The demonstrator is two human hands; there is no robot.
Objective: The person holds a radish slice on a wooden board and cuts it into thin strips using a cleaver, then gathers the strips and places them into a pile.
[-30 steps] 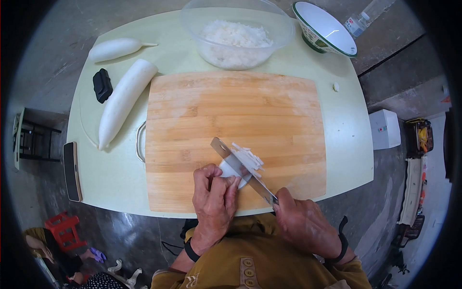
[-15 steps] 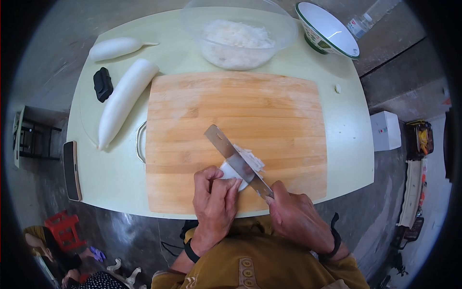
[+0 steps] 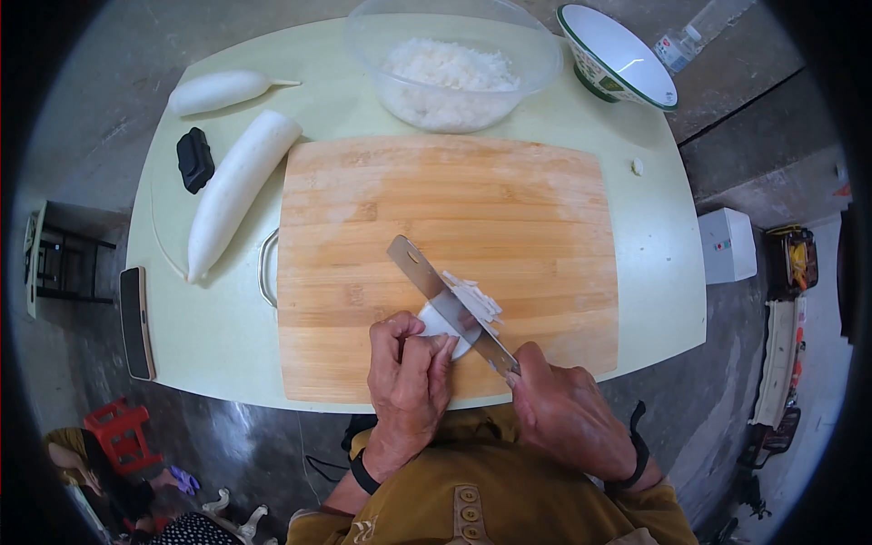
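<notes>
Table: pale green [image 3: 658, 272], spreading out on every side of the cutting board except the near one, where the two edges run close.
Cutting board [image 3: 445, 200]: wooden, the landmark for all below.
Clear bowl [image 3: 543, 64]: beyond the board's far edge, holding white shreds [image 3: 454, 68].
Long radish [image 3: 241, 195]: left of the board, slanting, upper end just beside its far left corner.
White bowl [image 3: 618, 54]: green-rimmed, past the board's far right corner.
Right hand [image 3: 563, 404]: over the board's near edge, closed round the knife's handle.
Left hand [image 3: 409, 368]: over the board's near part, fingers curled, fingertips pressing down the radish piece.
Knife [image 3: 422, 272]: slanting over the board's near half, blade between piece and strips.
Small radish [image 3: 221, 93]: beyond the board's far left corner.
Phone-like slab [image 3: 137, 322]: well left of the board.
Black case [image 3: 193, 161]: left of the board, past the long radish.
Radish piece [image 3: 440, 334]: on the board's near half.
Strips [image 3: 475, 298]: on the board, right of the blade.
White scrap [image 3: 637, 167]: right of the board.
</notes>
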